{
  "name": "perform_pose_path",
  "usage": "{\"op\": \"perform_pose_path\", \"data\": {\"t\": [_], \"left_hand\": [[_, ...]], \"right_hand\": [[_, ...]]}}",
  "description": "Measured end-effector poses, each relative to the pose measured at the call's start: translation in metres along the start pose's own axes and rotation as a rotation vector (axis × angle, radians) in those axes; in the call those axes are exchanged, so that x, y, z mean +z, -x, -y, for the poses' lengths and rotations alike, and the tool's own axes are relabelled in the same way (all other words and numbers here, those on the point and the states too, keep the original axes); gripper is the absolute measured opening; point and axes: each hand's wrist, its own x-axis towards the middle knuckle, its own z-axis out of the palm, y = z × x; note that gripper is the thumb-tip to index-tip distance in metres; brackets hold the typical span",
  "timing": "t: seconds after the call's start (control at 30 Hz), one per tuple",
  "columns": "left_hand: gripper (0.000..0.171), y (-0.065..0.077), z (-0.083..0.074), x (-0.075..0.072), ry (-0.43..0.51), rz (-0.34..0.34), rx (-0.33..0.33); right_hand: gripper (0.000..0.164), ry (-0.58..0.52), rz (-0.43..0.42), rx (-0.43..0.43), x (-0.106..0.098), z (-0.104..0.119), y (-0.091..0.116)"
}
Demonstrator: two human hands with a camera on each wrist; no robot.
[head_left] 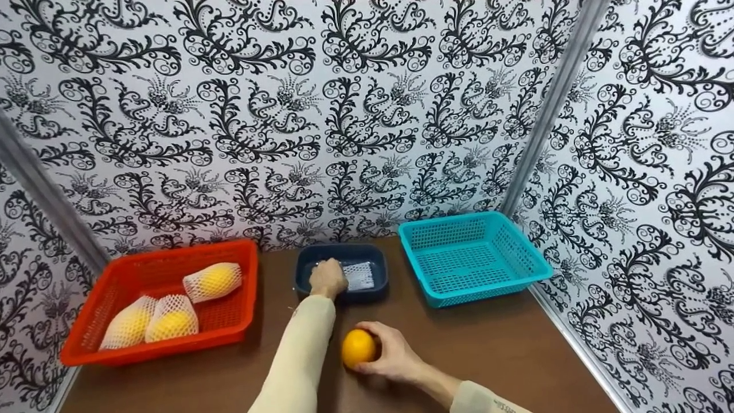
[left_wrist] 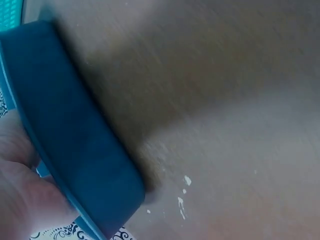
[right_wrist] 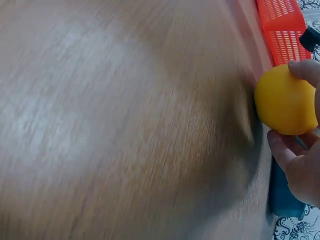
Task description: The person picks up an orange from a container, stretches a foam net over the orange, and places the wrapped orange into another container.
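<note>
My right hand grips an orange low over the table, in front of the dark blue tub. Thumb and fingers lie round its sides, and in the right wrist view the orange shows between the fingertips. My left hand reaches down into the dark blue tub, its fingers hidden from the head view. Beside it in the tub lies white foam netting. In the left wrist view the tub's wall covers part of the hand; I cannot tell whether its fingers pinch any netting.
On the left stands a red basket with several yellow fruits in white foam nets. A turquoise basket stands at the right. Patterned walls close off the back and sides of the brown table.
</note>
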Motion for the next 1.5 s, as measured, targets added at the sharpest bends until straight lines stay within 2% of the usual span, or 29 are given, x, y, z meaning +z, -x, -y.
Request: {"op": "perform_pose_path", "data": {"t": [0.1,0.2,0.27,0.43,0.5,0.6,0.83,1.0,1.07,1.27,1.5], "left_hand": [[0.03,0.001,-0.004,0.0,0.004,-0.035,-0.016],[0.026,0.0,-0.005,0.0,0.02,-0.057,0.003],[0.029,-0.003,-0.002,0.002,0.011,-0.049,0.023],[0.043,-0.008,0.005,0.004,-0.082,0.005,0.056],[0.04,-0.008,0.006,0.002,-0.096,0.008,0.057],[0.03,0.001,0.01,-0.003,-0.086,-0.008,0.048],[0.017,0.013,0.005,-0.025,-0.078,-0.069,0.087],[0.018,0.016,0.005,-0.047,0.008,-0.115,0.13],[0.02,0.021,0.007,-0.055,0.052,-0.143,0.147],[0.017,0.044,0.019,-0.075,0.136,-0.232,0.231],[0.017,0.076,0.018,-0.109,0.241,-0.255,0.262]], "right_hand": [[0.076,0.012,-0.003,-0.007,-0.002,0.0,0.0],[0.077,0.02,-0.018,-0.02,-0.003,0.0,0.0],[0.076,0.024,-0.024,-0.027,-0.003,0.0,0.0],[0.074,0.022,-0.022,-0.039,0.0,-0.001,0.001],[0.073,0.02,-0.025,-0.041,0.0,-0.002,0.001],[0.074,0.012,-0.023,-0.043,0.005,0.0,0.004],[0.078,0.012,0.01,-0.034,0.006,-0.001,0.004],[0.081,0.039,0.005,-0.02,0.002,-0.004,-0.002],[0.082,0.049,-0.003,-0.022,0.002,-0.004,-0.002],[0.084,0.051,0.032,0.01,0.006,-0.003,0.002],[0.089,0.055,0.036,0.039,0.004,0.002,0.002]]}}
